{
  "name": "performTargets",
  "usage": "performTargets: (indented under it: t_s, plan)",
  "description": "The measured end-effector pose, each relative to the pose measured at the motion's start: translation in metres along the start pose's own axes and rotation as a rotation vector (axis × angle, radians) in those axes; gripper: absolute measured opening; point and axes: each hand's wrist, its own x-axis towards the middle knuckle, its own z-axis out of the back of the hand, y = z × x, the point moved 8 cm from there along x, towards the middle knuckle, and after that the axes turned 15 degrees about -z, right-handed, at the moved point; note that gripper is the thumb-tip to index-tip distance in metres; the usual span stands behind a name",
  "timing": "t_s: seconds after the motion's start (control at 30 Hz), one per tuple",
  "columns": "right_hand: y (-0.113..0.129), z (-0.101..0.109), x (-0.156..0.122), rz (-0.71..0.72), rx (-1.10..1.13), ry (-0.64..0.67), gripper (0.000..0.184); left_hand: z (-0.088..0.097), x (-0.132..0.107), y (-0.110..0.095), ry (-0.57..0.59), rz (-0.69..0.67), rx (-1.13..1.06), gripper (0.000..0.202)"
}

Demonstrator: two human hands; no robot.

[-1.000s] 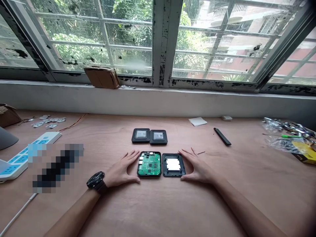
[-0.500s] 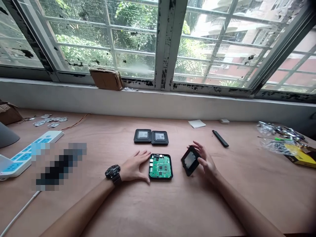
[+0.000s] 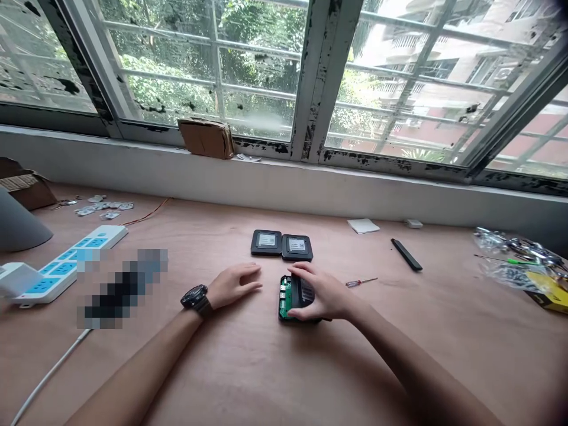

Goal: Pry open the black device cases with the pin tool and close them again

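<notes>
In the head view my right hand [image 3: 322, 293] grips a small black cover [image 3: 305, 293] by its edges, with thumb and fingers spread across it. The cover lies over the right part of an open black box with a green circuit board [image 3: 286, 296]; a strip of the board shows at the left. Whether the cover is seated cannot be made out. To the left, apart from the box, my left hand [image 3: 235, 284] rests on the table with its fingers loosely stretched and nothing in them. A black watch [image 3: 195, 297] is on the left wrist.
Two closed black boxes with labels [image 3: 281, 245] lie behind. A small screwdriver [image 3: 361, 282] and a black bar [image 3: 406, 254] are to the right, with plastic bags [image 3: 510, 266] beyond. At the left are a power strip [image 3: 71, 266] and a blurred-out dark object [image 3: 122, 290].
My right hand has carried the cover left onto the open box. My left hand has let go of the box's side and drawn back. The screwdriver has come into sight.
</notes>
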Motion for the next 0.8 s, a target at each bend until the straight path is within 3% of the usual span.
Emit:
performTargets:
  t_s: [0.13,0.33,0.8]
  plan:
    - [0.008,-0.019,0.011,0.017,-0.144,0.007,0.097,-0.003,0.0,-0.002,-0.007,-0.014,-0.003,0.045]
    - [0.008,-0.036,0.015,0.065,-0.176,0.001,0.094,-0.004,-0.002,-0.002,-0.018,-0.007,-0.014,0.043]
    - [0.004,-0.041,0.015,0.066,-0.166,0.018,0.093,-0.006,-0.003,-0.002,0.0,0.001,0.013,0.044]
